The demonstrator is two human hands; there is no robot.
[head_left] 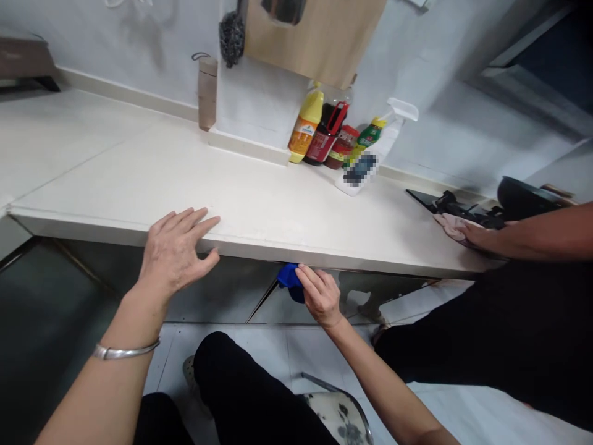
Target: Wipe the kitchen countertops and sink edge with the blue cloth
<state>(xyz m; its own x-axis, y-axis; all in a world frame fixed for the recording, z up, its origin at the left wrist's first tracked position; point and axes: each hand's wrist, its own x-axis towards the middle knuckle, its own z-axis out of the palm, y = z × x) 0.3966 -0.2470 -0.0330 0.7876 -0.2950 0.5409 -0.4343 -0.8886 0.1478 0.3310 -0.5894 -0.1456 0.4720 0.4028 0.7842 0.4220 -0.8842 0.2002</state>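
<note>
My left hand rests at the front edge of the white countertop, its fingers spread over the top and the thumb apart. It holds nothing. Below the counter's edge, my right hand grips a blue cloth. The cloth is pressed against the glossy grey cabinet front, close to the thin dark gap between two doors. Part of the cloth is hidden behind my fingers.
Several bottles stand by the wall, including a yellow bottle and a white spray bottle. At right, a co-worker's hand holds a pinkish cloth beside the stove. A patterned stool stands below.
</note>
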